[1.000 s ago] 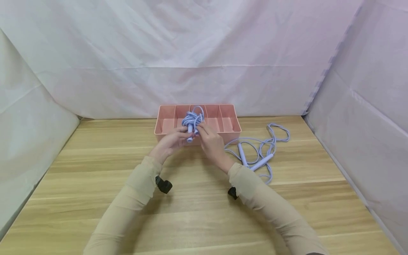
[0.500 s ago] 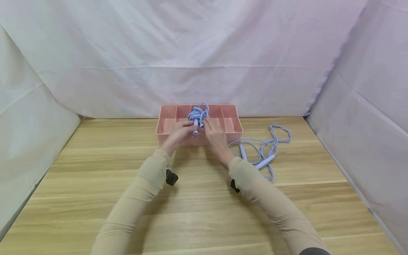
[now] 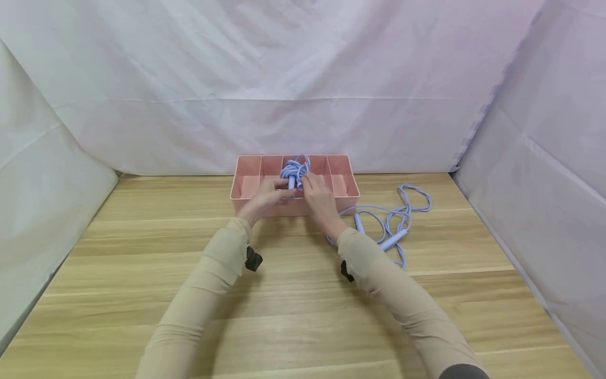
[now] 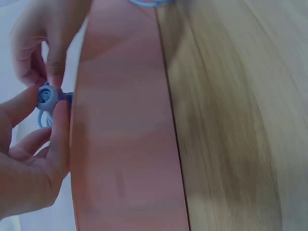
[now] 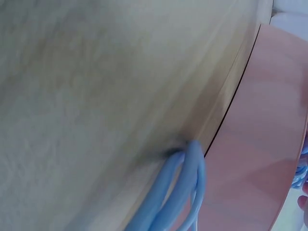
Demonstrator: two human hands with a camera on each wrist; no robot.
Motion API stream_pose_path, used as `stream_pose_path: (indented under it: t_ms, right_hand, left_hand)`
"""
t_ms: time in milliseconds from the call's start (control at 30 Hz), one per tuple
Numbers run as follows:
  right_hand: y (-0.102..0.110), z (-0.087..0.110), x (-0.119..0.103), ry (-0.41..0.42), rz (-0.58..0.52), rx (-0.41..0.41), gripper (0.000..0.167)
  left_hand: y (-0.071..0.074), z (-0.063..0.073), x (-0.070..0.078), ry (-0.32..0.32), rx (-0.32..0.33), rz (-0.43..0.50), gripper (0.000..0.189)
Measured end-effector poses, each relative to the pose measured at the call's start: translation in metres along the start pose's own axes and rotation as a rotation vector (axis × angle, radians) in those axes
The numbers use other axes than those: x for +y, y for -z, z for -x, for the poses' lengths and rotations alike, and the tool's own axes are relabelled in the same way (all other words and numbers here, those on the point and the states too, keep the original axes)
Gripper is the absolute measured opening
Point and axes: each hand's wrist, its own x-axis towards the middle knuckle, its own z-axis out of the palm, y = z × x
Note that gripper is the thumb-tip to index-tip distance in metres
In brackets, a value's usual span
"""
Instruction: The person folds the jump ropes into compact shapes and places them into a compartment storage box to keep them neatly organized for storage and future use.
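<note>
A light-blue jump rope (image 3: 294,169), its cord wound into a bundle, is held over a middle compartment of the pink divided box (image 3: 347,203). My left hand (image 3: 264,201) pinches one handle from the left between thumb and fingers. From the other side, my right hand (image 3: 319,200) grips the bundle near the handles. The left wrist view shows a round handle end (image 4: 46,97) between the left fingertips, with the right hand (image 4: 55,33) touching it from above. In the right wrist view only fingertips and a bit of cord (image 5: 301,174) show at the edge.
To the right of the box, a second light-blue jump rope (image 3: 395,238) lies loosely looped on the wooden table (image 3: 293,316), partly behind the right forearm. White cloth (image 3: 293,84) hangs behind the box and along both sides.
Both hands have carried the wound jump rope slightly right and farther over the box. Over the last half second, the bundle stays nearly in place and its handles show less below the fingers.
</note>
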Motion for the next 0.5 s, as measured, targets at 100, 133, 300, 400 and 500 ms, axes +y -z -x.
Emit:
stream_pose_path:
  t_ms: [100, 133, 300, 400, 500]
  right_hand:
    - [0.0, -0.003, 0.003, 0.029, 0.016, -0.031, 0.021]
    - [0.001, -0.005, 0.004, 0.041, 0.024, -0.041, 0.021]
    - [0.001, -0.013, 0.008, 0.102, 0.076, -0.073, 0.018]
    - [-0.001, -0.016, 0.009, 0.146, 0.099, -0.092, 0.016]
    - [-0.003, -0.018, 0.01, 0.186, 0.123, -0.112, 0.015]
  left_hand:
    - [0.0, 0.002, -0.001, -0.101, 0.09, -0.162, 0.034]
    - [0.0, 0.002, -0.002, -0.132, 0.12, -0.227, 0.032]
    - [-0.002, 0.004, -0.003, -0.275, 0.243, -0.481, 0.024]
    - [-0.004, 0.003, -0.006, -0.343, 0.288, -0.598, 0.016]
    - [-0.005, 0.002, -0.008, -0.38, 0.325, -0.702, 0.014]
